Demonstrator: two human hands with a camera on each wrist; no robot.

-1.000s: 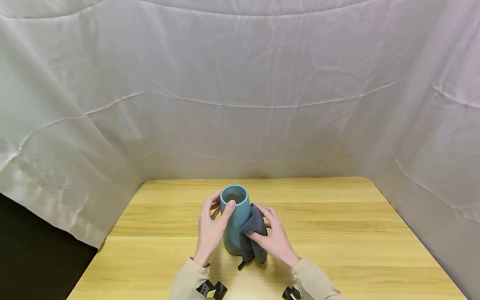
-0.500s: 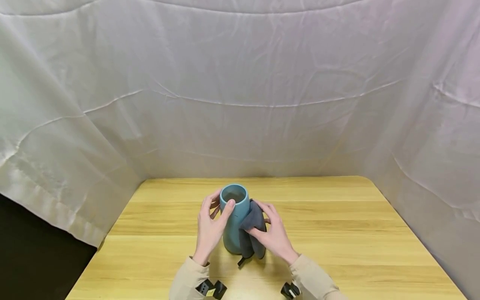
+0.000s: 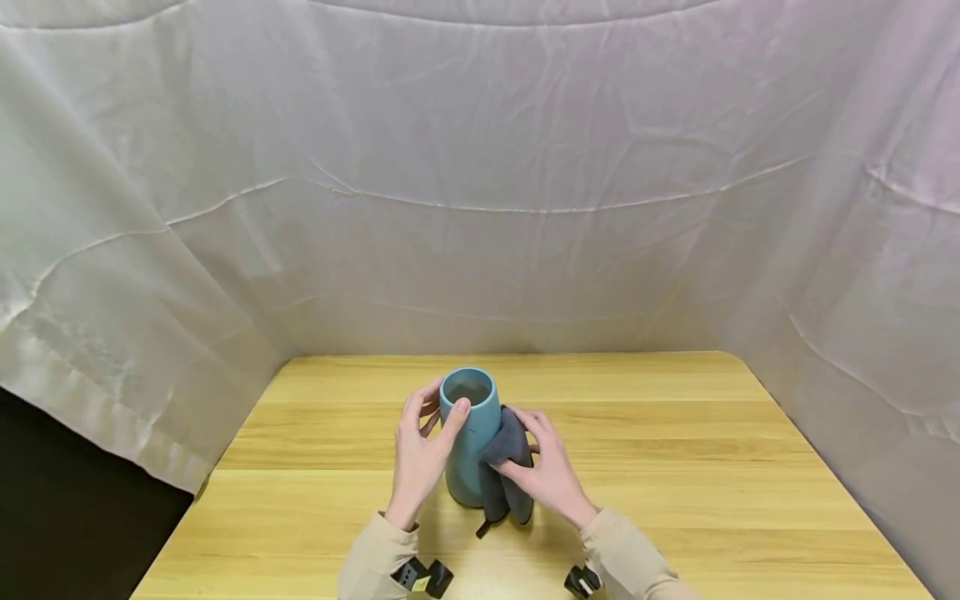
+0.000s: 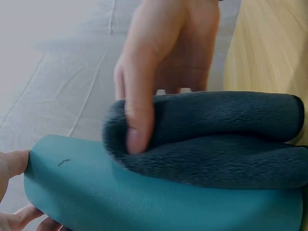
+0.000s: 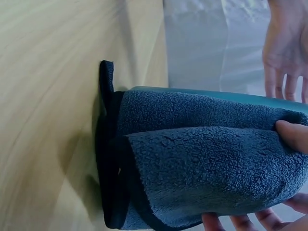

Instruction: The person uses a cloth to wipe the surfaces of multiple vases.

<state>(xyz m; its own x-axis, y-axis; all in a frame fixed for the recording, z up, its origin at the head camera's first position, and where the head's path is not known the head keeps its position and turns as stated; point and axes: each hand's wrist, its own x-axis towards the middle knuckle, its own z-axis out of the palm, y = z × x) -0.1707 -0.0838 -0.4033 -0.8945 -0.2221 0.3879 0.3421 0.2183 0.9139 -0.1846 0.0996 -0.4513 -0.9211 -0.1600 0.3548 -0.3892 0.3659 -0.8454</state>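
- Blue vase (image 3: 467, 467) standing upright on the wooden counter (image 3: 675, 483), slightly left of the midpoint between the counter's left and right edges and well in from its far edge; its mouth faces up.
- Left hand (image 3: 420, 458) at the top of the vase, on its left side: the thumb presses the near side just below the rim, and the other fingers (image 3: 429, 396) curve round the far left side, so the fingers are gripping the vase.
- Right hand (image 3: 551, 471) on the vase's right side, its fingers gripping a dark grey cloth (image 3: 510, 446); the thumb (image 4: 138, 120) presses into the fold, with other fingers on the outer side.
- The cloth is folded over and hangs lengthwise down the vase's right side, lying against it; in the right wrist view its pile looks fluffy and its edge carries black trim (image 5: 107, 207).
- A small black loop (image 3: 482, 529) sticks out from the cloth's lower end, near the vase's base; whether it touches the counter I cannot tell.
- A small dark mark (image 4: 64, 162) shows on the vase below the rim.
- Beige sleeves (image 3: 630, 558) cover both forearms, with black devices (image 3: 439, 579) at the wrists.
- Pale grey curtain (image 3: 525, 167) hangs beyond the counter's far edge and along its sides; a black area (image 3: 75, 517) lies outside the left edge.
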